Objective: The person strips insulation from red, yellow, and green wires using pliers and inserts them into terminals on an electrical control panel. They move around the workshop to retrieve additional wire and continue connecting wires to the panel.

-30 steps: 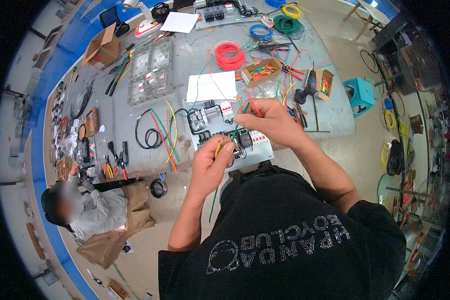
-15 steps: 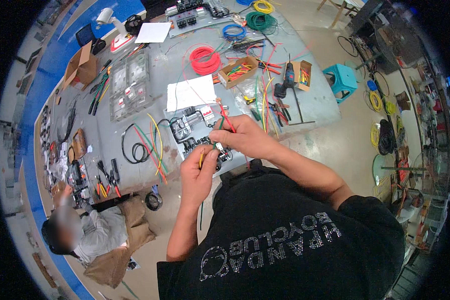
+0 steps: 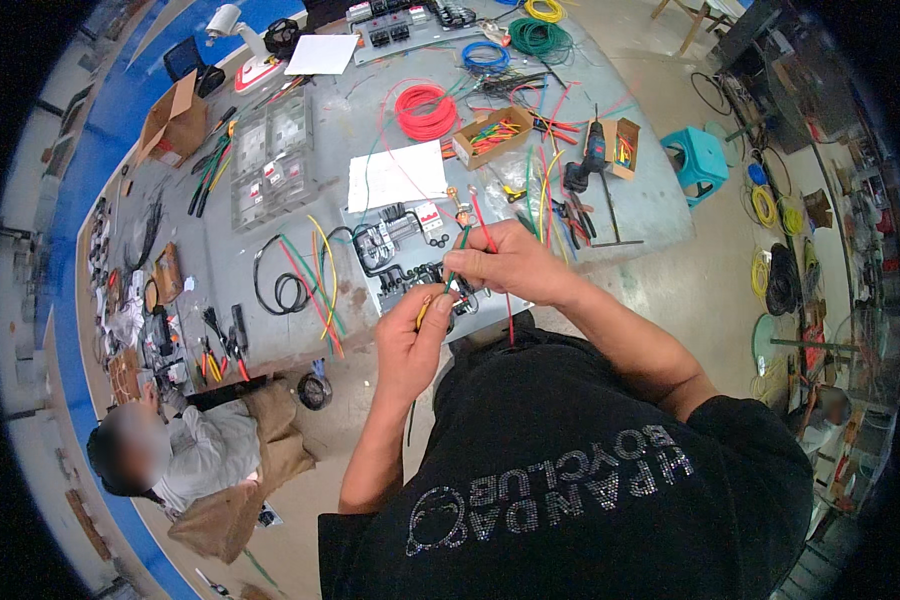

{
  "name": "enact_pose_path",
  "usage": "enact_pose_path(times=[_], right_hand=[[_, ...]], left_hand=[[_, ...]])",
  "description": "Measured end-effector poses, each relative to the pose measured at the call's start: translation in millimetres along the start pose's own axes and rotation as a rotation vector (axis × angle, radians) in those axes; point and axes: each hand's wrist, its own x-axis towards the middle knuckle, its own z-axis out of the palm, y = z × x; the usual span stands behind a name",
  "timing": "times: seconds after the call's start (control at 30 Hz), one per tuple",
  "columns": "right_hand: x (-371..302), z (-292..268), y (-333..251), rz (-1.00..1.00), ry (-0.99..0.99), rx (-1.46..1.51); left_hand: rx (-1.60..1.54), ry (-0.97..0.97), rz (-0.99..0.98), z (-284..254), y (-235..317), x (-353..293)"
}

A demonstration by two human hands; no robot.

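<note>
Pinched in my left hand (image 3: 413, 335) is a green wire (image 3: 450, 272), and a short yellow wire (image 3: 424, 308) sticks up by the thumb. My right hand (image 3: 510, 264), fingers closed, grips the same green wire just above. A red wire (image 3: 483, 222) also passes through the right hand and hangs below it. Under both hands lies a mounting plate (image 3: 502, 318) with black wiring, a white-and-red breaker (image 3: 428, 216) and several black parts, partly covered by my fingers. Papers (image 3: 398, 180) lie beyond the plate.
Loose wires (image 3: 305, 290) lie left of the plate. Further off are a red wire coil (image 3: 426, 111), a box of coloured pieces (image 3: 493, 137), a drill (image 3: 592, 157) and a clear parts case (image 3: 270, 150). Another person (image 3: 210, 445) sits at left; a blue stool (image 3: 695, 160) stands right.
The whole view has shifted slightly to the right. My hands remain close together; a small white piece seen between them before is now hidden, and more of the green wire shows.
</note>
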Motion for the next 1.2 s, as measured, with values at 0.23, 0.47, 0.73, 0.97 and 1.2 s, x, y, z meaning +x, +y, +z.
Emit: enact_pose_path(times=[0.23,0.47,0.73,0.97,1.2], right_hand=[[-0.1,-2.8,9.3,-0.221,0.061,-0.251],[-14.5,13.2,12.2,-0.476,0.124,-0.342],[-17.1,19.2,24.9,-0.685,0.232,-0.455],[-21.7,13.6,21.3,-0.212,0.194,-0.103],[-27.1,4.9,-1.8,-0.037,0.086,-0.046]], left_hand=[[0.009,-0.002,-0.012,-0.6,-6.0,0.1],[-0.022,0.02,-0.031,2.1,-15.5,-15.6],[-0.03,0.012,-0.035,5.5,-17.8,-18.4],[-0.15,-0.045,-0.102,2.0,-25.3,-20.6],[-0.263,-0.135,-0.145,0.5,-17.9,-19.8]])
